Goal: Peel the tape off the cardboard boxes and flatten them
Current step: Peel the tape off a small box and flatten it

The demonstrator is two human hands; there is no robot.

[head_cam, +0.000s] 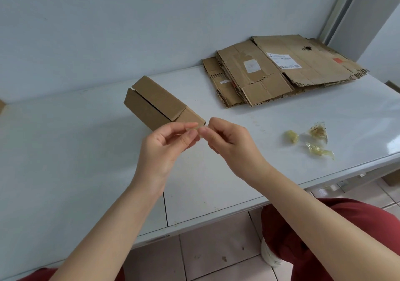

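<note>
A small brown cardboard box [155, 102] lies on the white table [86, 150], its top flaps split by a dark open seam. Just in front of its near right end, my left hand [166, 148] and my right hand [229, 144] meet fingertip to fingertip. Between them they pinch a small clear strip of tape [198, 130], barely visible. Neither hand touches the box as far as I can tell.
A stack of flattened cardboard boxes [281, 70] lies at the back right against the wall. Three crumpled balls of yellowish tape [311, 141] sit on the table to the right. The table's front edge runs below my forearms, above a tiled floor.
</note>
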